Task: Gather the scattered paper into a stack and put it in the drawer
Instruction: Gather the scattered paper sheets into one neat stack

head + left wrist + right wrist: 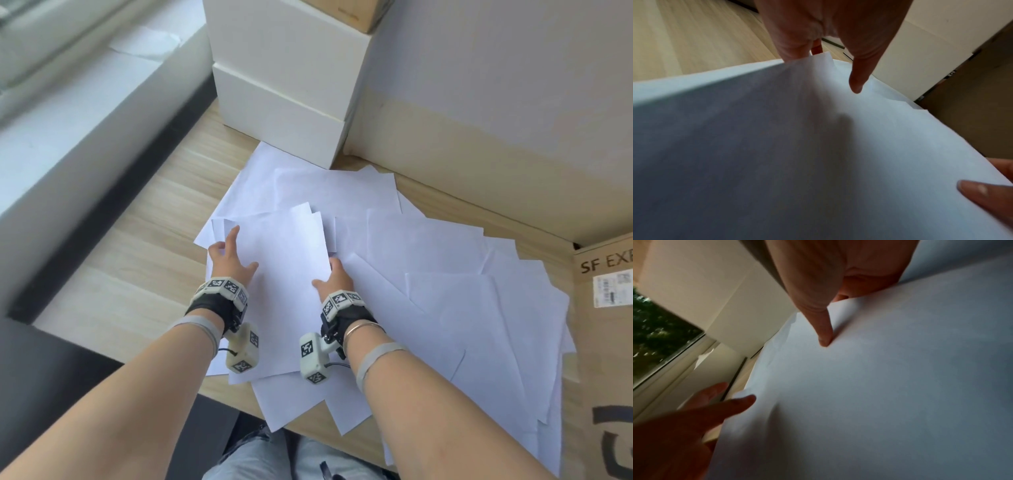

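Observation:
Several white sheets (445, 291) lie fanned over the wooden desk (137, 246). A partly squared bunch of sheets (284, 267) sits in the middle between my hands. My left hand (229, 257) grips its left edge, thumb (856, 81) on top and fingers (795, 48) beneath. My right hand (334, 279) grips the right edge the same way, thumb (825, 335) pressed on the top sheet and fingers tucked under. The bunch (818, 154) fills both wrist views (879, 402), slightly lifted and bowed.
Stacked white boxes (284, 89) stand at the back, just beyond the paper. A brown cardboard box (606, 359) flanks the right side. A pale wall panel (479, 120) runs behind. Some sheets (291, 407) overhang the desk's front edge. A window ledge (68, 113) lies to the left.

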Action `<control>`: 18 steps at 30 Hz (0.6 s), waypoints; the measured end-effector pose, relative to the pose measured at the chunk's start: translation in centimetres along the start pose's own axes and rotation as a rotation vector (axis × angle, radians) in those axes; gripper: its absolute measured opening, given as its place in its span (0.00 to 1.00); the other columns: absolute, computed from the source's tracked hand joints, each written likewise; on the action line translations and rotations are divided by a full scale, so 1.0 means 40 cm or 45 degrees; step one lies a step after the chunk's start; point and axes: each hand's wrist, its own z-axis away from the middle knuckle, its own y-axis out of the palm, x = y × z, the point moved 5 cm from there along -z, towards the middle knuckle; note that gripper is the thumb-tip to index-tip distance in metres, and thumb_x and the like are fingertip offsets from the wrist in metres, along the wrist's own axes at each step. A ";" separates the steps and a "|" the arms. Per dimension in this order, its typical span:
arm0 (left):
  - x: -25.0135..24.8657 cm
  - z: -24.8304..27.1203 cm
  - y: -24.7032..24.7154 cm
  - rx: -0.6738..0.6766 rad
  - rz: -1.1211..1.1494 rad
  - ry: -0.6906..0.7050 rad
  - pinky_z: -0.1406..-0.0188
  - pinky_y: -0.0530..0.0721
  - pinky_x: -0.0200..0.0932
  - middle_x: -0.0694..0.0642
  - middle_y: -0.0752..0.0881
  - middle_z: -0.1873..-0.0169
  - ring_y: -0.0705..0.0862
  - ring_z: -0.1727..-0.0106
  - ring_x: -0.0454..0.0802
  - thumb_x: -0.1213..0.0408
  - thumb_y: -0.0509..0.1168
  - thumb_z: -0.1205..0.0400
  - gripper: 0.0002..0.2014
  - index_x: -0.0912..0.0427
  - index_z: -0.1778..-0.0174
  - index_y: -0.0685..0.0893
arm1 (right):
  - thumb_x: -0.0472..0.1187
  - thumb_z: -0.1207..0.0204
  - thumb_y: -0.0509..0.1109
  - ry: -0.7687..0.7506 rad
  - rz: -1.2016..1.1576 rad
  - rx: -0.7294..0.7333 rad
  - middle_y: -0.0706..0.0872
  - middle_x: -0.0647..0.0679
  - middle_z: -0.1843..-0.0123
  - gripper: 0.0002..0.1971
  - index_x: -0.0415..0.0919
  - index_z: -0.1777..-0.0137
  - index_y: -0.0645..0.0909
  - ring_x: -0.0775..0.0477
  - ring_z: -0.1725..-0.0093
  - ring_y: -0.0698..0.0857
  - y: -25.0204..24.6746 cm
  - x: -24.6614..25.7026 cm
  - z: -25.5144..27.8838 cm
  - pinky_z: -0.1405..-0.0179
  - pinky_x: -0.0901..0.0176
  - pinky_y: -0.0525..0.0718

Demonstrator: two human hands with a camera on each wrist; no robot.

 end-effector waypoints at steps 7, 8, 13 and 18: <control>0.005 0.004 0.016 -0.114 -0.142 -0.259 0.29 0.71 0.60 0.59 0.58 0.22 0.63 0.25 0.67 0.59 0.69 0.23 0.39 0.36 0.21 0.56 | 0.35 0.24 0.64 0.036 0.189 -0.160 0.84 0.38 0.36 0.13 0.34 0.41 0.79 0.37 0.38 0.82 -0.099 -0.057 -0.018 0.42 0.55 0.78; 0.003 0.006 0.022 -0.099 -0.131 -0.281 0.30 0.71 0.59 0.59 0.58 0.22 0.64 0.25 0.67 0.60 0.68 0.23 0.38 0.37 0.21 0.55 | 0.37 0.24 0.64 0.051 0.278 -0.203 0.80 0.39 0.33 0.13 0.35 0.41 0.79 0.37 0.34 0.78 -0.114 -0.070 -0.021 0.39 0.53 0.77; -0.025 0.010 0.058 -0.081 -0.072 -0.226 0.39 0.76 0.57 0.61 0.62 0.27 0.75 0.37 0.70 0.64 0.67 0.23 0.37 0.40 0.21 0.58 | 0.40 0.26 0.67 0.236 0.471 -0.294 0.59 0.51 0.18 0.14 0.46 0.41 0.82 0.41 0.20 0.57 -0.185 -0.155 -0.013 0.25 0.40 0.59; -0.042 0.011 0.097 -0.007 0.048 -0.222 0.37 0.77 0.55 0.64 0.64 0.30 0.82 0.46 0.67 0.66 0.66 0.22 0.38 0.43 0.20 0.56 | 0.43 0.24 0.65 0.293 0.554 -0.104 0.73 0.45 0.28 0.17 0.44 0.35 0.78 0.38 0.27 0.72 -0.203 -0.191 -0.021 0.27 0.43 0.67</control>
